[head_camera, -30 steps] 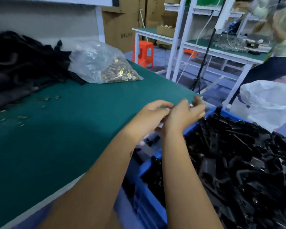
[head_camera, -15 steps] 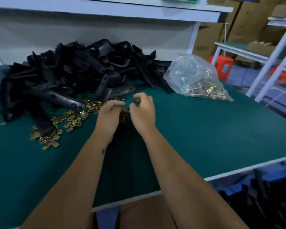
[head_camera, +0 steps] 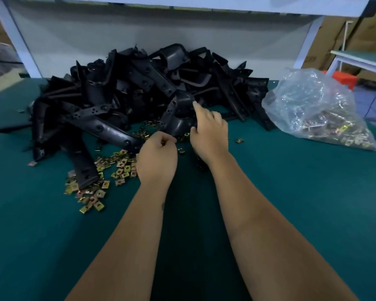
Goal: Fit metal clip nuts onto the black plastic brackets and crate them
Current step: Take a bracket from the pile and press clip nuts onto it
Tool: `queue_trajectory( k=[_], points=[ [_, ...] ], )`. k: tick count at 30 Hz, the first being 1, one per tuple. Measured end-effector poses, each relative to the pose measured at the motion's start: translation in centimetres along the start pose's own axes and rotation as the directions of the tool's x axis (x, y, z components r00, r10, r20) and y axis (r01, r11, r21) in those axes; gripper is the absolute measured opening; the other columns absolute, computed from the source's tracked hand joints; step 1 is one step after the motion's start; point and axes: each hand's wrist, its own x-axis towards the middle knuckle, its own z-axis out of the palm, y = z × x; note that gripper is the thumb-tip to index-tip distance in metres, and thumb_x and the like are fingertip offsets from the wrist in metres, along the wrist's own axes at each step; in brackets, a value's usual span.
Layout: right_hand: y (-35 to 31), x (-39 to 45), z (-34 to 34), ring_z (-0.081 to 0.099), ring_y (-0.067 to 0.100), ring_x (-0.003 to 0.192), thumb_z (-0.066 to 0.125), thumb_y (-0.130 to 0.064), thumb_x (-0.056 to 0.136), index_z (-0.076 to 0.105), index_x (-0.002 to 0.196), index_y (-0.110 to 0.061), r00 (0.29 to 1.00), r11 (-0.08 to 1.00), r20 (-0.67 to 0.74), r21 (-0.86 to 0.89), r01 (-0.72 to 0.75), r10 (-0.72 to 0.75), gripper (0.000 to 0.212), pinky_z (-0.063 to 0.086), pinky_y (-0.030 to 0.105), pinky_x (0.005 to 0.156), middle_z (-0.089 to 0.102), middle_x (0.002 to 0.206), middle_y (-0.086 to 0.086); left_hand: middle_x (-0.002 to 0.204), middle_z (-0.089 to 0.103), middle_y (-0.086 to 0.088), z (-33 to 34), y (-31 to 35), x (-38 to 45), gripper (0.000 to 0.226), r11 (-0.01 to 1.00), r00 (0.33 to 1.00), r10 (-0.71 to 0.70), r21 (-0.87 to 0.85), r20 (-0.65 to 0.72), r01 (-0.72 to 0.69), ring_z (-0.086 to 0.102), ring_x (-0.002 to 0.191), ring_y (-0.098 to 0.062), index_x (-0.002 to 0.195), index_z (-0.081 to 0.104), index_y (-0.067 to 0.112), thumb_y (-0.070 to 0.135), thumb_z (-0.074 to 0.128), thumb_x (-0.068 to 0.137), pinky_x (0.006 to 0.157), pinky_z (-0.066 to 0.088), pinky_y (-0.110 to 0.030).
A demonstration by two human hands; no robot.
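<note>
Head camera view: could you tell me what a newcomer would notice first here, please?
First, the big tangled heap of black plastic brackets at the back of the green table. Brass-coloured clip nuts lie scattered in front of it, left of the left hand, while the right hand reaches onto one bracket. A clear bag of more nuts sits at the right.

Matt black plastic brackets, brassy metal clip nuts, crinkly clear bag.

My one camera rides on the head, facing forward and down. The green table fills my view, near, its back wall at twelve o'clock.
</note>
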Motion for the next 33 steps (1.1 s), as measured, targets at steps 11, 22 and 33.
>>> queue_trajectory(
  k=[11,22,33],
  points=[
    [-1.0,-1.9,-1.3,0.049,0.029,0.099,0.064,0.004,0.077,0.077,0.087,-0.016,0.874,0.997,-0.484,0.044,0.061,-0.032,0.026,0.025,0.029,0.082,0.064,0.094,0.002,0.085,0.070,0.006,-0.6,0.6,-0.5,0.032,0.974,0.999,-0.033,-0.224,0.007,0.034,0.065,0.080,-0.020,0.100,0.064,0.031,0.035,0.033,0.102,0.076,0.051,-0.038],
    [-2.5,-4.6,-3.1,0.049,0.033,0.112,0.061,0.014,0.078,0.069,0.104,-0.002,0.824,0.929,-0.563,0.274,0.250,-0.055,0.031,0.032,0.006,0.091,0.047,0.136,0.022,0.073,0.067,-0.006,-3.7,1.6,0.0,0.022,0.572,0.810,-0.069,-0.643,0.582,0.510,0.061,0.050,-0.011,0.102,0.064,0.008,0.028,0.057,0.098,0.043,0.047,-0.014],
    [-1.5,-4.0,-1.4,0.055,0.017,0.094,0.053,-0.016,0.094,0.070,0.106,-0.018,0.998,0.983,-0.055,0.181,0.023,-0.013,0.021,0.042,0.029,0.069,0.058,0.103,-0.004,0.089,0.073,-0.008,-3.7,0.2,1.7,0.008,0.185,0.962,-0.037,-0.944,0.272,0.274,0.074,0.081,-0.017,0.099,0.056,0.010,0.004,0.051,0.101,0.070,0.060,-0.030]
  ],
)
